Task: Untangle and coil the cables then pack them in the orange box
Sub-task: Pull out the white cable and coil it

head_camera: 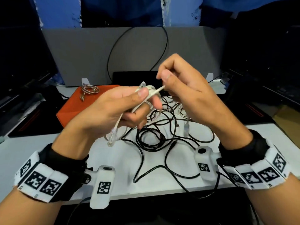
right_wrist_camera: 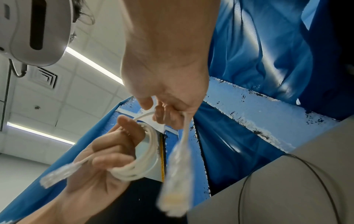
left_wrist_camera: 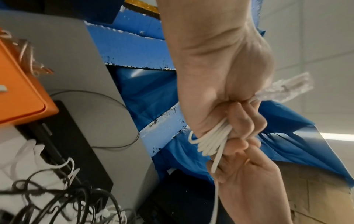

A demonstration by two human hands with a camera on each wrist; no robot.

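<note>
My left hand (head_camera: 129, 104) grips a small coil of thin white network cable (head_camera: 150, 93), raised above the table; the loops wrap round its fingers (left_wrist_camera: 210, 141). One clear plug (head_camera: 112, 137) dangles below that hand. My right hand (head_camera: 175, 82) pinches the cable's free end just right of the coil, and the second clear plug (right_wrist_camera: 173, 197) hangs under it. A tangle of black cables (head_camera: 155, 135) lies on the white table beneath both hands. The closed orange box (head_camera: 76, 103) sits behind my left hand with a coiled braided cable (head_camera: 89, 90) on its lid.
A grey divider panel (head_camera: 129, 51) stands at the back with a black cable looped over it. A dark flat device (head_camera: 129, 77) lies in front of the panel. More white cable (left_wrist_camera: 63, 166) is mixed into the black tangle. Dark equipment flanks the table (head_camera: 24, 151) on both sides.
</note>
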